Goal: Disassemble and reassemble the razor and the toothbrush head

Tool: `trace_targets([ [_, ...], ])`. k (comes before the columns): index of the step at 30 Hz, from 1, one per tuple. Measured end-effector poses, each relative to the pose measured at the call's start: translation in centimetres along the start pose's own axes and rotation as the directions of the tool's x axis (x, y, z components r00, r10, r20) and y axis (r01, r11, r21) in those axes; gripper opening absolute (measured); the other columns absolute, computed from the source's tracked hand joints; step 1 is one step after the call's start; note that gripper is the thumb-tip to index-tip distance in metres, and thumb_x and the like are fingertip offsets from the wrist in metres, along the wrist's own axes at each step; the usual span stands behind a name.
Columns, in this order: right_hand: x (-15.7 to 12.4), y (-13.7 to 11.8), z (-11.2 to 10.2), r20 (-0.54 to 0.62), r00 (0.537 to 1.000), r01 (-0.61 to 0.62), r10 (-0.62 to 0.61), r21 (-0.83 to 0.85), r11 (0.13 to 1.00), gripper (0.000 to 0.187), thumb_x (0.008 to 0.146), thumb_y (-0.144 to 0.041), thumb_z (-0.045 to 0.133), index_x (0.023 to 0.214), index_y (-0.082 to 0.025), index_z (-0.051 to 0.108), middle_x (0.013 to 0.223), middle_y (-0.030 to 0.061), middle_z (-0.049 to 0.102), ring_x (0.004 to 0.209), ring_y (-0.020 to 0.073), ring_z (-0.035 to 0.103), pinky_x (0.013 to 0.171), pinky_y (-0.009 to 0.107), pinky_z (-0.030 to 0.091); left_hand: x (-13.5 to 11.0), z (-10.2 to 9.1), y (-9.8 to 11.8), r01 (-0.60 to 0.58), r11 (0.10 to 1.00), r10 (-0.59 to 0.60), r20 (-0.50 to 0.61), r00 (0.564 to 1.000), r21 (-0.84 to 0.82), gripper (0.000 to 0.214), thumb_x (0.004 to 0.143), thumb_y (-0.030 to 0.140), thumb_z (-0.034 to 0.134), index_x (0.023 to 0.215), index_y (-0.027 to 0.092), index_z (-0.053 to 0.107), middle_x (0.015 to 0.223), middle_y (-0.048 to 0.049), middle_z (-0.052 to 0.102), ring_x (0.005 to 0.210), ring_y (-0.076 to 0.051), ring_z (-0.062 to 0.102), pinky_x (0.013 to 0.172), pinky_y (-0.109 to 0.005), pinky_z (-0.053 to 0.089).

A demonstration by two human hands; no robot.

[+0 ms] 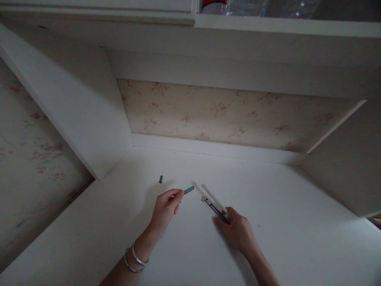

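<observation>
My left hand [166, 206] pinches a narrow green and black razor cartridge [189, 190] by one end, between thumb and fingers, above the white tabletop. A similar short green and black cartridge [161, 179] lies on the table beyond it. To the right, my right hand [238, 228] is closed around the lower end of a slim black and silver razor handle [214, 209]. Its small metal head points up and left, towards the left hand's cartridge but apart from it. Alongside runs a thin whitish stick [212, 196], its lower end at my right fingers; whether they grip it is unclear.
The white tabletop [184, 254] extends to a low back ledge [208, 147] below a flowered wall panel [190, 111]. White side panels [74, 99] flank it. Overhead hangs a shelf [253, 43], with clear containers [245, 7] in its upper opening.
</observation>
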State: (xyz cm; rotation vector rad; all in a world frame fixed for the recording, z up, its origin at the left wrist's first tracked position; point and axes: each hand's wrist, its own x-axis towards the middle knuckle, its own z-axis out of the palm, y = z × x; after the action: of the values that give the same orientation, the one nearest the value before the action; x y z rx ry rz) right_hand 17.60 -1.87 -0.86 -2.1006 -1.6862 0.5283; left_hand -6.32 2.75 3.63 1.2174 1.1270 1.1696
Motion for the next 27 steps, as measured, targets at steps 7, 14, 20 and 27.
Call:
trace_targets([
  [7, 0.8, -0.8, 0.6, -0.028, 0.999, 0.010, -0.015, -0.170, 0.985, 0.028, 0.091, -0.036, 0.040, 0.101, -0.022, 0.061, 0.084, 0.0107, 0.072, 0.075, 0.0248, 0.066, 0.058, 0.028, 0.037, -0.2, 0.0, 0.0, -0.011, 1.000, 0.011, 0.028, 1.000, -0.021, 0.034, 0.080, 0.047, 0.057, 0.067, 0.016, 0.057, 0.050, 0.0069, 0.037, 0.044, -0.007, 0.031, 0.043, -0.021, 0.023],
  [14, 3.4, -2.9, 1.9, -0.064, 0.997, -0.047, 0.041, -0.104, 0.993, 0.028, 0.091, -0.035, 0.042, 0.093, -0.018, 0.064, 0.081, 0.0143, 0.071, 0.074, 0.0258, 0.066, 0.060, 0.029, 0.038, -0.2, 0.0, 0.2, -0.024, 1.000, 0.024, 0.033, 0.999, -0.006, 0.033, 0.081, 0.044, 0.057, 0.066, 0.016, 0.056, 0.047, 0.0075, 0.036, 0.044, -0.007, 0.030, 0.043, -0.021, 0.022],
  [20, 4.0, -3.9, 1.6, -0.099, 0.995, -0.013, 0.023, 0.096, 0.995, 0.039, 0.093, -0.047, 0.032, 0.085, -0.019, 0.059, 0.065, 0.0039, 0.063, 0.059, 0.0179, 0.058, 0.051, 0.025, 0.035, -0.1, -0.1, 0.0, -0.021, 1.000, 0.021, 0.016, 1.000, 0.003, 0.035, 0.081, 0.045, 0.056, 0.062, 0.016, 0.053, 0.046, 0.0079, 0.034, 0.043, -0.007, 0.029, 0.041, -0.020, 0.020],
  [27, -0.8, -2.7, -0.6, 0.142, 0.978, -0.007, -0.155, 0.760, 0.650, 0.040, 0.091, -0.054, 0.036, 0.091, -0.019, 0.054, 0.054, -0.0077, 0.032, 0.045, 0.0100, 0.032, 0.042, 0.021, 0.031, -0.3, 0.2, 0.0, -0.009, 1.000, 0.009, -0.015, 1.000, 0.006, 0.033, 0.081, 0.044, 0.057, 0.064, 0.015, 0.056, 0.048, 0.0078, 0.035, 0.043, -0.006, 0.029, 0.041, -0.020, 0.021],
])
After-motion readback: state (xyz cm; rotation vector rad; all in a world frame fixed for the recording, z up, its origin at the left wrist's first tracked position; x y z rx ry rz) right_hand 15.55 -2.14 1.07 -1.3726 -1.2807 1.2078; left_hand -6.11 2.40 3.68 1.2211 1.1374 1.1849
